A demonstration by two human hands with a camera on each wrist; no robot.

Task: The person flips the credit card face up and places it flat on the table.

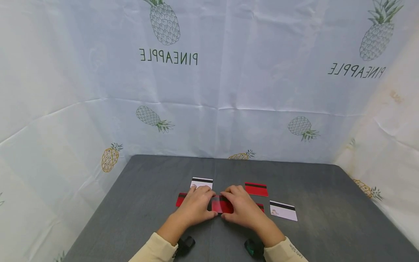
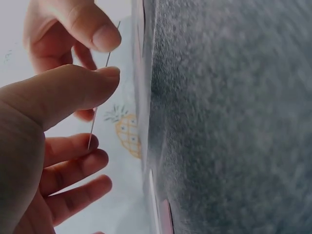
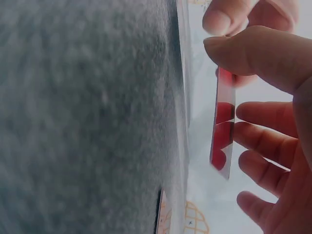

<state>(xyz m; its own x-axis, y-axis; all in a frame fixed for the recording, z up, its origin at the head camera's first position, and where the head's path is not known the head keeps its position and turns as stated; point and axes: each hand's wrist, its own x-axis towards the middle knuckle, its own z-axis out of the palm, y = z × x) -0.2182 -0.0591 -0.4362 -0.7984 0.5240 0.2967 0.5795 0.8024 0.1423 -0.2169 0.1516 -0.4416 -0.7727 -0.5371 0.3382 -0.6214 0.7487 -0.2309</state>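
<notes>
Both hands hold one glossy red card with a dark stripe (image 1: pixel 223 205) between them above the dark table. My left hand (image 1: pixel 195 208) pinches its left part between thumb and fingers, while my right hand (image 1: pixel 243 207) grips the right part. Edge-on, the card (image 2: pixel 93 126) looks like a thin line in the left wrist view, the two thumbs close together on its near edge. In the right wrist view the card's face (image 3: pixel 224 129) shines with reflections of fingers. Behind the left hand a red card (image 1: pixel 180 199) lies partly covered; another red card (image 1: pixel 260 206) peeks out beside the right hand.
A white card with a black stripe (image 1: pixel 202 183) lies beyond the left hand. Toward the right are a red card (image 1: pixel 256 189) and a white card (image 1: pixel 283 210). The dark table (image 1: pixel 147 218) ends at a white pineapple-print curtain (image 1: pixel 248 91) behind and at both sides.
</notes>
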